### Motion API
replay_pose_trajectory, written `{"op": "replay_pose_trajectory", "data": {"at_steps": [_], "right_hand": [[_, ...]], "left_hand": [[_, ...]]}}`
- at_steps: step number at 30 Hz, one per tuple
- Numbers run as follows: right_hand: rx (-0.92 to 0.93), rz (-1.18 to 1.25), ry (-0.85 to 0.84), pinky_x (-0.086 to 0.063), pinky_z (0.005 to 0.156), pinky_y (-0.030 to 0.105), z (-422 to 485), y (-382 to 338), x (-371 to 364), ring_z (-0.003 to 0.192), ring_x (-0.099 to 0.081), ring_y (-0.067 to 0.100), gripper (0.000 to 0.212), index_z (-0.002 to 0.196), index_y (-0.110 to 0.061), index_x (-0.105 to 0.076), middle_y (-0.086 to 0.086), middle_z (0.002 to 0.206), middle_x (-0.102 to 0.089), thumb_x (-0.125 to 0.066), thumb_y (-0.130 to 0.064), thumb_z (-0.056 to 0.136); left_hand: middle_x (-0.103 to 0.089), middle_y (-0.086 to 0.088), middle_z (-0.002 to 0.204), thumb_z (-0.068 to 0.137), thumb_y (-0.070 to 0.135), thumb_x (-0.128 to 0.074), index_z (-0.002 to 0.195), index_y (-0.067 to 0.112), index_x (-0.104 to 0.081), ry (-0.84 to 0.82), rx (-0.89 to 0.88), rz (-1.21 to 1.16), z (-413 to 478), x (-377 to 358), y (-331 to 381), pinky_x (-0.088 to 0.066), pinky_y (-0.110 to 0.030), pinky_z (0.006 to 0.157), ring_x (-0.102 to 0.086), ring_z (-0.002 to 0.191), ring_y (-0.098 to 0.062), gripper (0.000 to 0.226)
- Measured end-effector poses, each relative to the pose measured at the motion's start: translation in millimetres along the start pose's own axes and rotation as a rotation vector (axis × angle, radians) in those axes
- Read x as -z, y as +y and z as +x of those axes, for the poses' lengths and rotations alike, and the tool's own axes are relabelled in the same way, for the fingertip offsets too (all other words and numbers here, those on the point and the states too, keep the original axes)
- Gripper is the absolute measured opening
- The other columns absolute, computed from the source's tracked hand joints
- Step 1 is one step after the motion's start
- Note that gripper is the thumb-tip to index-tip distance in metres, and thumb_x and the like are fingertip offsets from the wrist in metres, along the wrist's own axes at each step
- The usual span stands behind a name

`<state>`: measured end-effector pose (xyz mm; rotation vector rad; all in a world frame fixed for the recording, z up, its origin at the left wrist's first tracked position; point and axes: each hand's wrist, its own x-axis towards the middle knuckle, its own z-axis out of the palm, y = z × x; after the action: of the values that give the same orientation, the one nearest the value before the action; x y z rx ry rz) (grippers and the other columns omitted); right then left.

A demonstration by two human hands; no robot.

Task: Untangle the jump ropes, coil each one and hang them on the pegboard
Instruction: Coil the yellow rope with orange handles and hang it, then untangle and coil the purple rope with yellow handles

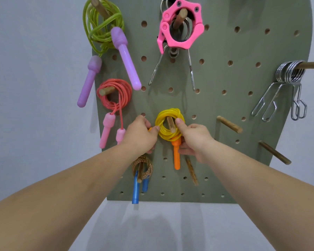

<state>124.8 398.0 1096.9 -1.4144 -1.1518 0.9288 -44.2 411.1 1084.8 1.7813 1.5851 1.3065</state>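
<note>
Left hand (140, 135), right hand (195, 138) pinch yellow coil (170, 112)

The sage-green pegboard (217, 44) bore a regular grid of round holes and brown wooden pegs (229, 125), against a pale grey wall (34, 51). The lime-green jump rope (101, 20) had lilac handles (125, 58); the coral-red jump rope (116, 91) had pink handles (107, 131); the translucent yellow jump rope (169, 124) had an orange handle (177, 156); the brown-and-white speckled jump rope (142, 167) had blue handles (136, 191). The barbell collar (181, 24) was hot pink with dark screws; the spring clips (289, 71) were silver.
</note>
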Motion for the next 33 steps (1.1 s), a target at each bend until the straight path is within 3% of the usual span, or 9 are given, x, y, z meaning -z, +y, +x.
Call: {"op": "replay_pose_trajectory", "data": {"at_steps": [4,10,15,20,23,27,33], "right_hand": [[0.082,-0.111,0.055,-0.064,0.078,0.047,-13.5,1.5,6.5,0.07,-0.068,0.02,0.046,0.086,-0.013,-0.055,0.005,0.071,-0.064,-0.067,-0.057,0.092],[0.1,-0.194,0.1,-0.063,0.079,0.047,-37.8,-2.5,17.9,0.072,-0.059,0.023,0.042,0.085,-0.013,-0.058,0.005,0.071,-0.059,-0.059,-0.053,0.098],[0.135,-0.285,0.013,-0.06,0.065,0.041,-69.7,4.9,27.3,0.067,-0.064,0.031,0.034,0.085,-0.013,-0.06,0.018,0.076,-0.068,-0.06,-0.045,0.098],[0.17,-0.571,-0.18,-0.05,0.056,0.031,-111.4,51.6,33.3,0.066,-0.071,0.036,0.037,0.077,-0.008,-0.061,0.018,0.073,-0.073,-0.059,-0.039,0.098],[0.165,-0.701,-0.248,-0.052,0.059,0.032,-142.1,120.9,33.8,0.072,-0.073,0.033,0.046,0.08,0.002,-0.057,0.013,0.073,-0.075,-0.059,-0.041,0.096],[0.057,-0.839,-0.367,-0.06,0.075,0.046,-177.9,266.7,28.0,0.077,-0.072,0.035,0.045,0.075,-0.005,-0.056,0.013,0.077,-0.075,-0.057,-0.047,0.093],[-0.055,-0.825,-0.531,-0.055,0.069,0.044,-240.2,531.4,-3.5,0.072,-0.064,0.038,0.048,0.077,0.003,-0.052,0.024,0.087,-0.07,-0.057,-0.041,0.097]], "left_hand": [[-0.062,-0.007,0.068,0.096,0.022,-0.068,0.099,0.018,-0.049,-0.01,-0.017,-0.125,-15.3,7.9,7.1,-0.059,-0.036,0.046,-0.072,0.052,-0.029,0.02],[-0.062,-0.006,0.067,0.096,0.015,-0.064,0.1,0.017,-0.053,-0.008,-0.054,-0.2,-37.8,14.5,16.4,-0.061,-0.049,0.053,-0.073,0.058,-0.034,0.011],[-0.054,-0.005,0.06,0.097,0.013,-0.062,0.097,0.016,-0.055,-0.065,-0.091,-0.161,-75.7,14.6,10.6,-0.057,-0.045,0.046,-0.068,0.055,-0.04,0.007],[-0.058,-0.013,0.06,0.093,0.006,-0.06,0.089,0.016,-0.059,-0.266,-0.169,0.018,-141.8,1.3,-45.8,-0.057,-0.039,0.054,-0.061,0.051,-0.023,0.011],[-0.058,-0.004,0.063,0.094,0.014,-0.06,0.091,0.021,-0.059,-0.395,-0.143,0.097,-203.9,-29.9,-107.7,-0.061,-0.042,0.063,-0.059,0.059,-0.023,0.007],[-0.057,0.012,0.059,0.095,0.019,-0.059,0.096,0.026,-0.058,-0.575,-0.212,0.237,-307.6,-87.2,-221.6,-0.052,-0.034,0.061,-0.053,0.056,-0.008,0.008],[-0.05,0.018,0.067,0.099,0.028,-0.055,0.112,0.027,-0.06,-0.812,-0.322,0.417,-463.0,-182.0,-405.3,-0.038,-0.025,0.062,-0.046,0.07,-0.008,0.014]]}}
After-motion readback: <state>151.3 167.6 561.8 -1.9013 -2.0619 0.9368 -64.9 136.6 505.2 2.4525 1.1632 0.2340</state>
